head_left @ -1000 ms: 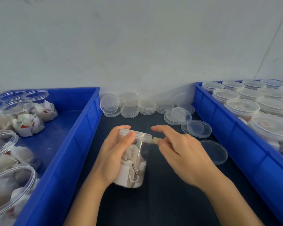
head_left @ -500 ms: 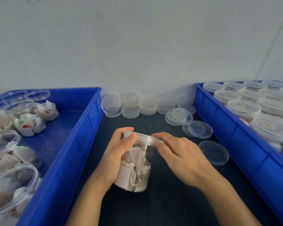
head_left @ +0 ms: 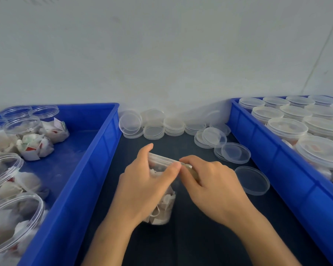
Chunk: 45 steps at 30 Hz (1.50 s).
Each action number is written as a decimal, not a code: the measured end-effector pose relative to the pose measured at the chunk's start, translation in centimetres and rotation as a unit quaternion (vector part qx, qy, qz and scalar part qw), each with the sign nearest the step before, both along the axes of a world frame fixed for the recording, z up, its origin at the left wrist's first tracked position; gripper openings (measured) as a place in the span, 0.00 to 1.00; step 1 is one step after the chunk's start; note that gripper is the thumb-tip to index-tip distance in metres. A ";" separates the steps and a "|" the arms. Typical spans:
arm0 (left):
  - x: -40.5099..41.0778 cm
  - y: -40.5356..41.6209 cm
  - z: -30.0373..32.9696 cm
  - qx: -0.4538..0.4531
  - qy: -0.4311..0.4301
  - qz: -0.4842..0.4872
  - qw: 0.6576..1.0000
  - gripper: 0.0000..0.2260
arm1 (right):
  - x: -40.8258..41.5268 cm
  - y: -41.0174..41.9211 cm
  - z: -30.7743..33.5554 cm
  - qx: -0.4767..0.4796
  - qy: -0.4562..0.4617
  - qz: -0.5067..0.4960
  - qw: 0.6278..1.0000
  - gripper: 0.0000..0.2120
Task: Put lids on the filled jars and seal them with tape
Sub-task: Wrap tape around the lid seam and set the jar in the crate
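- Clear plastic jar (head_left: pixel 162 206), filled with white packets, stands tilted on the dark table (head_left: pixel 181 242) between two blue bins.
- Left hand (head_left: pixel 142 187) wraps around the jar, thumb up at the lid (head_left: pixel 160 159).
- Right hand (head_left: pixel 213 185) pinches a strip of tape (head_left: pixel 188 167) at the lid's rim, fingertips meeting the left thumb.
- Loose lids (head_left: pixel 235 152) lie at the wall and to the right.
- Left bin (head_left: pixel 96 154) holds open jars; right bin (head_left: pixel 267 150) holds lidded ones.
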State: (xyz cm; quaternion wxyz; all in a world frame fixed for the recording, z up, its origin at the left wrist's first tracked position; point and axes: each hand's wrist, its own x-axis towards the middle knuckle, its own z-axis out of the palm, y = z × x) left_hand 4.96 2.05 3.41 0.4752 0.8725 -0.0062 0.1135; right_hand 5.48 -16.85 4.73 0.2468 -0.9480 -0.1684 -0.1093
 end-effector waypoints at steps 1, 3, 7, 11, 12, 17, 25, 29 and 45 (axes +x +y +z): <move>0.0 -0.2 0.0 -0.015 0.006 -0.006 1.000 0.43 | 0.0 0.0 0.0 -0.006 -0.004 -0.001 1.000 0.26; 0.1 -0.3 -0.1 -0.034 0.013 -0.014 0.999 0.42 | 0.1 -0.1 0.0 -0.003 0.009 0.001 1.000 0.26; 0.3 -0.2 -0.4 -0.074 0.015 -0.015 0.997 0.39 | 0.2 -0.3 0.1 -0.004 0.027 0.016 1.000 0.24; 0.4 0.0 -0.8 -0.114 0.002 -0.009 0.993 0.35 | 0.3 -0.5 0.3 -0.018 0.023 0.024 0.999 0.28; 0.5 0.0 -0.9 -0.121 0.000 -0.012 0.993 0.34 | 0.4 -0.6 0.3 -0.020 0.024 0.025 0.999 0.28; 0.8 0.3 -1.2 -0.158 -0.008 -0.027 0.987 0.32 | 0.8 -0.5 -0.1 -0.014 0.045 0.026 0.999 0.33; 1.0 0.4 -1.6 -0.150 -0.007 -0.024 0.988 0.27 | 1.0 -0.6 -0.7 0.037 0.081 -0.054 0.995 0.38; 1.0 0.5 -1.5 -0.131 -0.013 -0.029 0.991 0.26 | 0.9 -0.5 -0.6 0.019 0.065 -0.050 0.996 0.41; 0.6 1.0 -0.6 -0.025 -0.053 -0.011 0.998 0.31 | 0.1 -0.8 0.7 0.060 0.098 0.000 0.993 0.28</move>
